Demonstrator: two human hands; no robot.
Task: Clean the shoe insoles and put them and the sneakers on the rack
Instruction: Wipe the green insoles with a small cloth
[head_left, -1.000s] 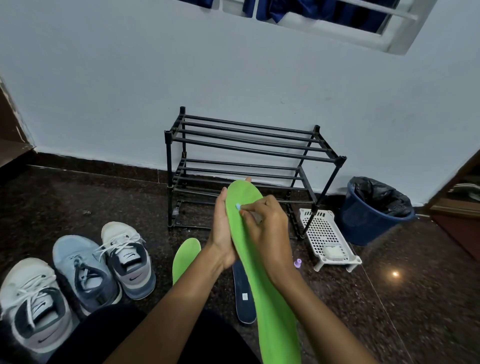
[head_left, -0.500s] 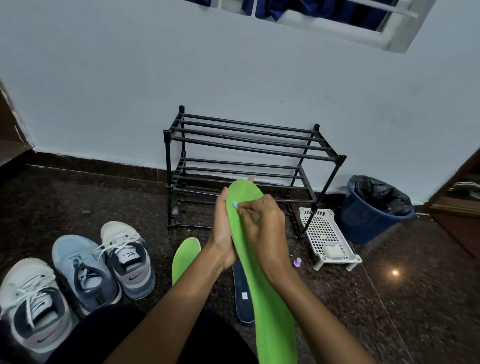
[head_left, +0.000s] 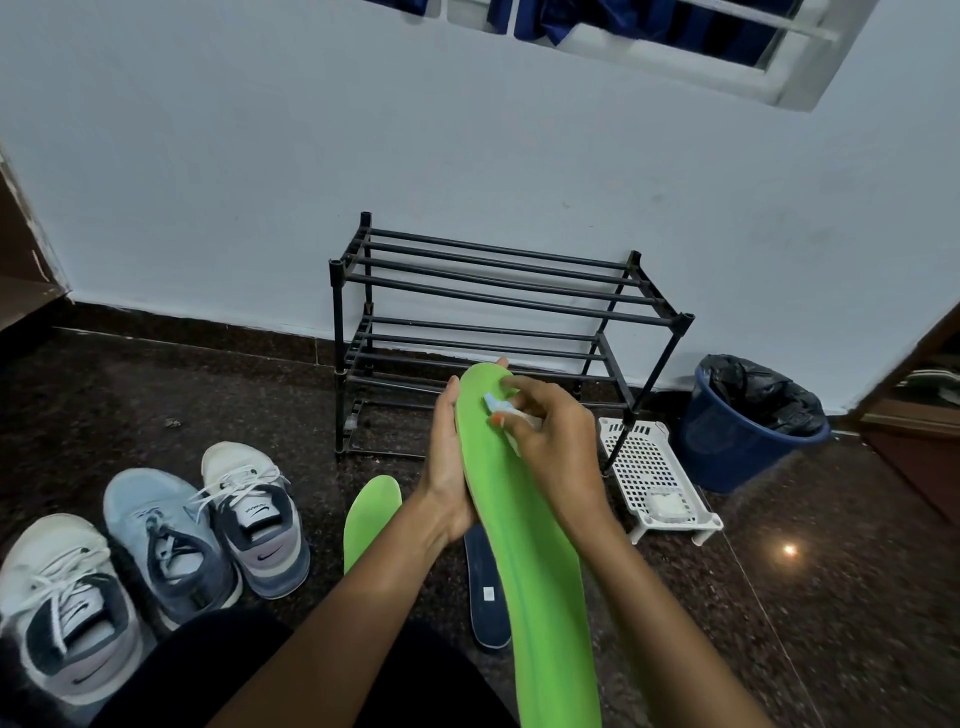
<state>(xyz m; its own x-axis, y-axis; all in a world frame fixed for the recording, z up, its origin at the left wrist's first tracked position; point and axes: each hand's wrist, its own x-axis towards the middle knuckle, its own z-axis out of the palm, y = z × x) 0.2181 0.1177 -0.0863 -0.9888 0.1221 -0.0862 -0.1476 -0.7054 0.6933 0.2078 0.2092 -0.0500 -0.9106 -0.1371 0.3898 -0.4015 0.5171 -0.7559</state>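
Head view, left hand (head_left: 448, 467) flat behind green insole (head_left: 524, 545), fingers straight, propping it, right hand (head_left: 558, 441) curled round small pale brush (head_left: 494, 404), pressed to its toe end

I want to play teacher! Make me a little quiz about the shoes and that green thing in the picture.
1. True or false: the black rack already has a sneaker on it.
2. The small pale tool touching the raised green insole is held by: A a foot, B the right hand, C nothing.
3. Fill in: the dark blue insole lies on the ____.

Key: 1 false, its bars are bare. 2 B. 3 floor.
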